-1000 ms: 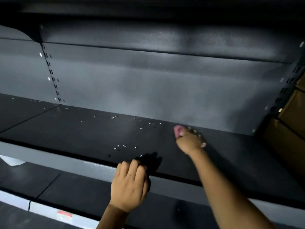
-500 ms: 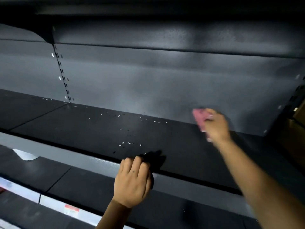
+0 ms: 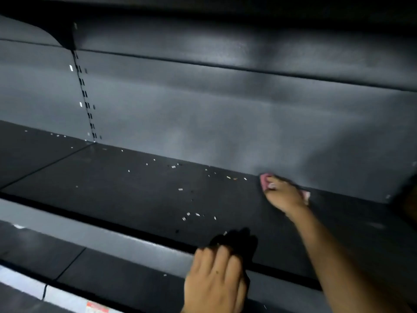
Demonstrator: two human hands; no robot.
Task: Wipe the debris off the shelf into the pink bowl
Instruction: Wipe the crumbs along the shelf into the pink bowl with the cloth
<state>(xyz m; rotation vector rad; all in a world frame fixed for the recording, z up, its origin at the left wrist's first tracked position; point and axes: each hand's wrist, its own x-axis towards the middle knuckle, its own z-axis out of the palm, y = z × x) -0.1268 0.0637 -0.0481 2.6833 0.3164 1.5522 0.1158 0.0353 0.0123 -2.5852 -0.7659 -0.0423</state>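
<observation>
Right hand (image 3: 284, 196) lowered from back panel (image 3: 225, 132) to shelf (image 3: 135, 195); pink cloth (image 3: 263, 180) now down at the rear edge.
Right hand holds the pink cloth pressed onto the shelf, just right of the nearest debris (image 3: 198, 215): small pale chips scattered from the rear joint to near the front lip. Left hand (image 3: 214, 281) sits at the front lip, fingers curled; whether it holds anything cannot be determined. Pink bowl is not in view. Debris is judged light and loose, likely to skid or scatter on smooth metal; a slow, flat sweep suits it. Cloth appears soft; hold it from above, palm spread across it.
</observation>
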